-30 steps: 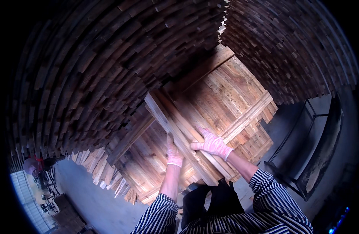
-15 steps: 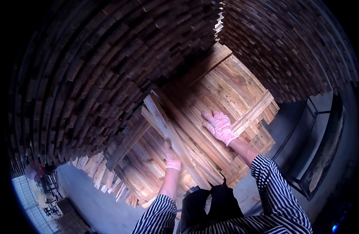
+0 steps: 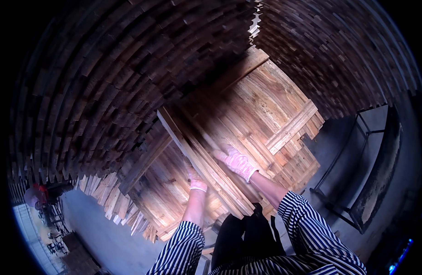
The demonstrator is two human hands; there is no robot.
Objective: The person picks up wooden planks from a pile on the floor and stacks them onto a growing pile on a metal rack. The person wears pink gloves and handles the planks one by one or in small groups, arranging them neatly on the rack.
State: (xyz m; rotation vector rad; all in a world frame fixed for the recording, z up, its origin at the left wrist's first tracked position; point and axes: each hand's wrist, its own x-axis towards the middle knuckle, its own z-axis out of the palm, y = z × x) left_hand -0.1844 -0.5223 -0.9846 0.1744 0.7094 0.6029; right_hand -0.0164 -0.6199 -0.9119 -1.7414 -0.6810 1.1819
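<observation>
A bundle of long, narrow wooden strips (image 3: pixel 211 173) lies slantwise across a stack of pale boards (image 3: pixel 270 105). My left hand (image 3: pixel 197 179), in a pink-and-white glove, grips the bundle from its left side, with the fingertips partly hidden by the wood. On the opposite side my right hand (image 3: pixel 239 164), gloved alike, presses its fingers against the strips, so the bundle is clasped between both hands. The right fingertips are somewhat blurred. The strips' near end points toward my dark apron or trousers.
Tall walls of stacked dark timber (image 3: pixel 105 68) rise at the left and far right. A cross batten (image 3: pixel 291 127) lies on the boards. Loose stick ends (image 3: pixel 108 197) jut out at lower left. A black metal frame (image 3: pixel 357 220) stands on the floor at right. A person (image 3: pixel 39 197) is far left.
My right hand has moved left from the flat boards to the strips. The crossed strips are now gathered side by side, and their far end has shifted left.
</observation>
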